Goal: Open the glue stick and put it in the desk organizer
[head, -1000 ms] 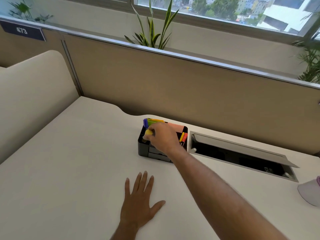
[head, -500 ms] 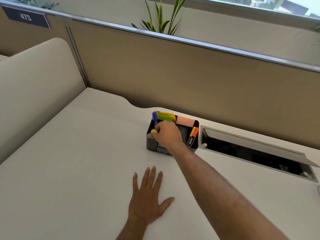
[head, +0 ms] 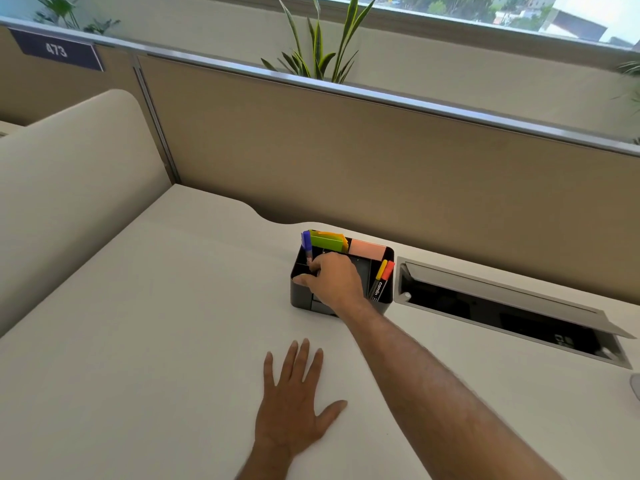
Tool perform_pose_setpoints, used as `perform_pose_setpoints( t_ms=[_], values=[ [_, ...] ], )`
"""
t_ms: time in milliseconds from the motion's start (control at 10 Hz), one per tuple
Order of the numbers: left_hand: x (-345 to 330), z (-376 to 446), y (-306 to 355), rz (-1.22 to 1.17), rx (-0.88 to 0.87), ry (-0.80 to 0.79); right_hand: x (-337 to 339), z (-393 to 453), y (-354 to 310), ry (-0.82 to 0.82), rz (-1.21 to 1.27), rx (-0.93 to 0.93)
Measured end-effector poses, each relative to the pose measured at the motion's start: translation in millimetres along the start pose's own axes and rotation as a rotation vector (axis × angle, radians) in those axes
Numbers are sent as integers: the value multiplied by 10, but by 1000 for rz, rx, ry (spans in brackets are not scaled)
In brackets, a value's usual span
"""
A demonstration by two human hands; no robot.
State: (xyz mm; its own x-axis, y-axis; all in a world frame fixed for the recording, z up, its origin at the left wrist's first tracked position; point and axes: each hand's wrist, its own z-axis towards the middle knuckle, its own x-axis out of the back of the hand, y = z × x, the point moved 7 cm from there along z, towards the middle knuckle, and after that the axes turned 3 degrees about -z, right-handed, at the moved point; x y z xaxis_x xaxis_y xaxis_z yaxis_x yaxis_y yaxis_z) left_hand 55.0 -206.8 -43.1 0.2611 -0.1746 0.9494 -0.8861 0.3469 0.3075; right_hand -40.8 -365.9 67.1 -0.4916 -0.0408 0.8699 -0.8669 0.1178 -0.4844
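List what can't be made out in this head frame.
- Glue stick: not visible; right hand covers the front left of the organizer.
- Right hand's grip: fingers curl away, cannot tell.
- Cable tray contents: in shadow.
- Pale object: cut off at right edge.

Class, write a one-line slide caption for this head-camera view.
Right hand reaches into a black desk organizer; left hand lies flat on the desk.

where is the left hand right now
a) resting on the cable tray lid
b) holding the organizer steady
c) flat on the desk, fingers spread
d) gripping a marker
c: the left hand lies palm down on the bare desk, apart from the black organizer where the right hand reaches.
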Motion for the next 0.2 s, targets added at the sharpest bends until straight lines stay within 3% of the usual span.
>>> perform_pose_setpoints(
  t_ms=[200],
  values=[
    [-51,-22,-32,-36,24,1,185,-237,71,142,78,58]
  ],
)
